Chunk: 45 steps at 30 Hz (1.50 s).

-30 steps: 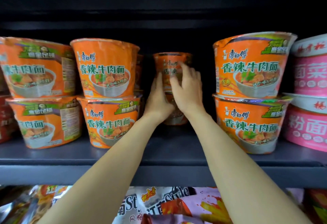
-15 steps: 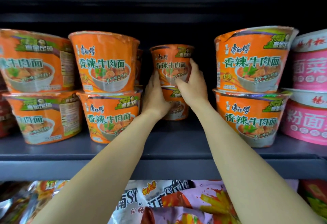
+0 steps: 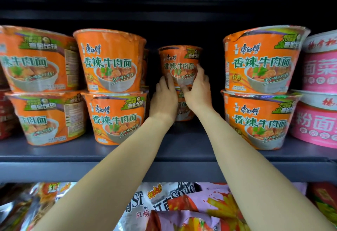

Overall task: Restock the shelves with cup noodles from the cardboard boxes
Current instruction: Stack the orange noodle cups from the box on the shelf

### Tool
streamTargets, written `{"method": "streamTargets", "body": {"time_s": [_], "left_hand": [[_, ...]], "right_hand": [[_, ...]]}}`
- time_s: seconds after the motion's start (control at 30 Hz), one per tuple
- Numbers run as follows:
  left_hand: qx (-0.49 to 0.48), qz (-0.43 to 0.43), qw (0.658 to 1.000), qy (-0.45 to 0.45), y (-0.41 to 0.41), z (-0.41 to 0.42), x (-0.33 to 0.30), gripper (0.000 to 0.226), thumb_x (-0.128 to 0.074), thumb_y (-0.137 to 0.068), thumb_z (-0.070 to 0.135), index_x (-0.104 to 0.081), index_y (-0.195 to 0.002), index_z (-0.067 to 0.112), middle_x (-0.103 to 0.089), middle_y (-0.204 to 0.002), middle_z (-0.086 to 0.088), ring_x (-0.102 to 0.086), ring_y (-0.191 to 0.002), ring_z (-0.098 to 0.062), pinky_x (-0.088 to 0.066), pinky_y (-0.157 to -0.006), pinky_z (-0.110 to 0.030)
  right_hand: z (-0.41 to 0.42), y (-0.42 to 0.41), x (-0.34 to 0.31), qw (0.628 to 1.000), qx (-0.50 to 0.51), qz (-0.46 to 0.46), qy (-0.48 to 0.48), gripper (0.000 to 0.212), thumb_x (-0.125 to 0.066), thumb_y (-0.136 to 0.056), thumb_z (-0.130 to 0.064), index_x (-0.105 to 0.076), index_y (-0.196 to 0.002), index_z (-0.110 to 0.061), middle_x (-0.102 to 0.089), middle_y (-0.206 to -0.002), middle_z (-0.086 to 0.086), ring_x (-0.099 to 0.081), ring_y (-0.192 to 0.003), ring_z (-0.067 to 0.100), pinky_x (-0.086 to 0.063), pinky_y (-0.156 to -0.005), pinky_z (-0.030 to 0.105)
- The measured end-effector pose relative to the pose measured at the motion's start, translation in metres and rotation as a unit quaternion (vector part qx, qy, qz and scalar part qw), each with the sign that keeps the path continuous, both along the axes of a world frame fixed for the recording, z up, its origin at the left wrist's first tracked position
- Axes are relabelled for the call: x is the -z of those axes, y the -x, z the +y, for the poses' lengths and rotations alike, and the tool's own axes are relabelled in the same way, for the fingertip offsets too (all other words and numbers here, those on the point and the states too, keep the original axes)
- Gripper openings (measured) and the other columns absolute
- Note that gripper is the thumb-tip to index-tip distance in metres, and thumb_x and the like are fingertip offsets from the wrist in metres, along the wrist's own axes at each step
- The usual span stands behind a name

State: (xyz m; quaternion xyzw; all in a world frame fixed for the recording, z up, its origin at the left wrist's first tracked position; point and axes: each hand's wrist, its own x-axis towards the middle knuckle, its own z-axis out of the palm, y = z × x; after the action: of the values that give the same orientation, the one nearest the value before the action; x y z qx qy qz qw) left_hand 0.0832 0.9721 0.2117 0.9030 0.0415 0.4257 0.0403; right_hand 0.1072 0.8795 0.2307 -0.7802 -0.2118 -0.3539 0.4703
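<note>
- The dark shelf (image 3: 182, 150) is carrying stacks of two orange noodle bowls: one stack at far left (image 3: 38, 84), one left of my arms (image 3: 113, 86), one to the right (image 3: 259, 88), with pink bowls (image 3: 321, 88) beyond it.
- Bagged snacks (image 3: 182, 207) are lying on the level below.
- Both my arms are reaching straight in between the two nearest stacks, toward the back of the shelf.
- The upper back bowl (image 3: 179, 62) is sitting squarely on the lower back bowl (image 3: 184, 106); a second ago my fingers were covering its label, and now its front is facing me in full.
- My right hand (image 3: 197, 90) is curling round the upper bowl's lower right side, lower than before.
- My left hand (image 3: 165, 99) is lying with its fingers up against the bowl's lower left side, the fingers nearly straight.
</note>
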Motion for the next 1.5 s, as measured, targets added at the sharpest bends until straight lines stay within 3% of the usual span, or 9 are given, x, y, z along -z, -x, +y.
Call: {"method": "streamTargets", "body": {"time_s": [0.4, 0.57, 0.73, 0.87, 1.0, 1.1, 1.27, 1.4, 1.5], "left_hand": [[-0.025, 0.018, 0.999, -0.027, 0.002, 0.006, 0.003, 0.077, -0.052, -0.095, 0.016, 0.002, -0.149, 0.002, -0.013, -0.153, -0.02, -0.024, -0.137, -0.032, -0.04, -0.098, -0.036], [0.002, 0.053, 0.999, 0.006, 0.013, 0.002, 0.001, 0.093, -0.065, -0.087, 0.023, 0.002, -0.15, 0.005, -0.007, -0.155, -0.018, -0.022, -0.137, -0.033, -0.036, -0.103, -0.041], [0.13, -0.128, 0.982, -0.05, 0.051, -0.021, -0.01, 0.063, -0.064, -0.08, 0.013, -0.042, -0.139, 0.01, -0.045, -0.138, -0.015, -0.047, -0.119, -0.033, -0.05, -0.087, -0.044], [0.268, -0.09, 0.95, 0.135, 0.093, -0.061, -0.014, 0.052, -0.057, -0.09, 0.026, -0.039, -0.138, 0.021, -0.059, -0.122, 0.002, -0.057, -0.108, -0.014, -0.046, -0.084, -0.03], [0.343, 0.159, 0.842, 0.385, 0.099, -0.088, -0.016, 0.082, -0.062, -0.089, 0.035, -0.009, -0.151, 0.023, -0.034, -0.15, -0.007, -0.038, -0.135, -0.021, -0.034, -0.099, -0.031], [0.384, 0.181, 0.793, 0.437, 0.101, -0.095, -0.011, 0.086, -0.066, -0.088, 0.026, -0.009, -0.151, 0.021, -0.038, -0.148, -0.004, -0.044, -0.128, -0.018, -0.035, -0.096, -0.027], [0.259, 0.011, 0.931, 0.258, 0.123, -0.064, 0.019, 0.09, -0.07, -0.081, 0.038, -0.015, -0.15, 0.025, -0.042, -0.142, -0.006, -0.048, -0.124, -0.024, -0.042, -0.1, -0.039], [0.169, -0.044, 0.969, 0.176, 0.137, -0.034, 0.035, 0.096, -0.07, -0.08, 0.042, -0.009, -0.151, 0.023, -0.035, -0.142, -0.014, -0.044, -0.124, -0.031, -0.046, -0.091, -0.041], [0.111, -0.039, 0.984, 0.137, 0.136, -0.019, 0.033, 0.096, -0.066, -0.083, 0.046, -0.004, -0.152, 0.021, -0.034, -0.145, -0.014, -0.042, -0.126, -0.031, -0.047, -0.087, -0.041]], "right_hand": [[0.006, 0.011, -0.002, 0.997, 0.028, 0.031, 0.069, 0.07, -0.059, -0.092, -0.012, -0.019, -0.149, -0.013, -0.036, -0.141, 0.017, -0.041, -0.129, 0.031, -0.038, -0.105, 0.039], [-0.023, 0.072, -0.006, 0.985, 0.035, -0.003, 0.168, 0.056, -0.054, -0.093, -0.008, -0.034, -0.145, -0.014, -0.033, -0.146, 0.012, -0.038, -0.133, 0.028, -0.033, -0.107, 0.032], [-0.102, 0.137, 0.018, 0.979, 0.066, -0.159, 0.107, 0.025, -0.055, -0.09, -0.01, -0.067, -0.11, -0.018, -0.066, -0.113, -0.003, -0.061, -0.098, 0.016, -0.04, -0.081, 0.018], [-0.156, 0.139, 0.03, 0.965, 0.159, -0.206, -0.021, 0.023, -0.05, -0.089, -0.013, -0.064, -0.107, -0.011, -0.065, -0.104, 0.005, -0.06, -0.092, 0.026, -0.044, -0.078, 0.03], [-0.165, 0.116, 0.03, 0.992, 0.07, 0.021, -0.101, 0.048, -0.052, -0.094, -0.026, -0.039, -0.139, -0.016, -0.045, -0.136, 0.007, -0.047, -0.123, 0.022, -0.04, -0.103, 0.041], [-0.151, 0.111, 0.03, 0.995, 0.045, 0.058, -0.068, 0.057, -0.058, -0.088, -0.032, -0.037, -0.14, -0.021, -0.051, -0.132, 0.005, -0.051, -0.121, 0.02, -0.043, -0.101, 0.041], [-0.113, 0.119, 0.029, 0.997, -0.04, 0.068, -0.003, 0.07, -0.067, -0.084, -0.038, -0.031, -0.142, -0.022, -0.05, -0.134, 0.003, -0.051, -0.119, 0.016, -0.045, -0.098, 0.035], [-0.082, 0.119, 0.027, 0.991, -0.107, 0.08, -0.019, 0.066, -0.065, -0.088, -0.032, -0.03, -0.143, -0.02, -0.053, -0.132, 0.001, -0.053, -0.111, 0.009, -0.044, -0.078, 0.015], [-0.064, 0.115, 0.028, 0.989, -0.121, 0.084, -0.03, 0.066, -0.064, -0.089, -0.033, -0.03, -0.144, -0.019, -0.051, -0.134, 0.002, -0.053, -0.115, 0.012, -0.044, -0.082, 0.018]]}}
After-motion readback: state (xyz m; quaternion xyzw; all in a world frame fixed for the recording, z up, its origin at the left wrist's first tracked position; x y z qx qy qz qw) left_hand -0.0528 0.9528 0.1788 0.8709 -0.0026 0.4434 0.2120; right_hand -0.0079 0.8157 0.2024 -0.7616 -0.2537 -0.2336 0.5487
